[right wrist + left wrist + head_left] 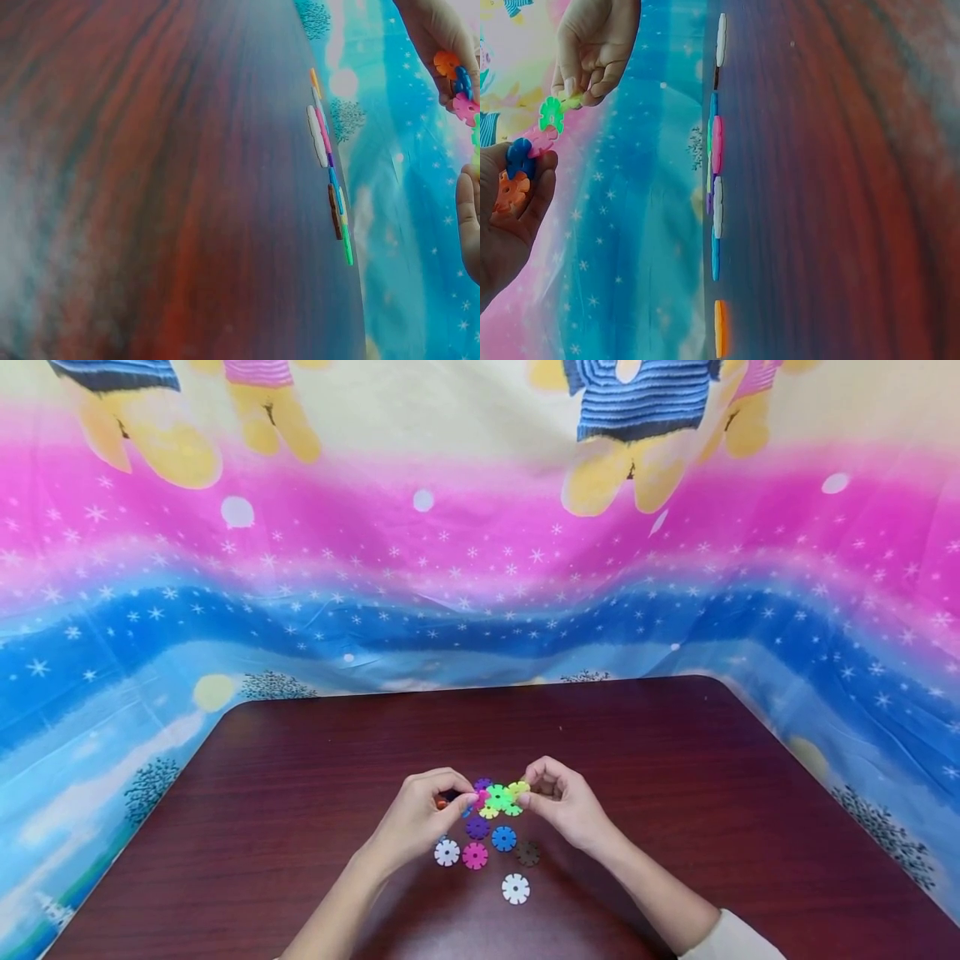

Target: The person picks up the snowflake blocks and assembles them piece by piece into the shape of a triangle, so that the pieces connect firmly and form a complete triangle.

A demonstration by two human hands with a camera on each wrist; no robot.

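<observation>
Above the table, both hands hold a short chain of notched plastic snowflake discs. My left hand (416,818) grips its left end, where an orange disc (511,192), a blue disc (519,159) and a pink disc (541,140) are joined. A green disc (497,797) sits in the middle of the chain. On the other end, my right hand (570,806) pinches a yellow disc (518,788) between thumb and fingers, beside the green one. The left fingers partly hide the orange and blue discs in the head view.
Loose discs lie flat on the dark wooden table (300,843) below the hands: a purple disc (477,827), a blue one, a pink disc (475,857), a brown disc (528,853), two white ones and several others. A printed cloth (480,552) hangs around the table.
</observation>
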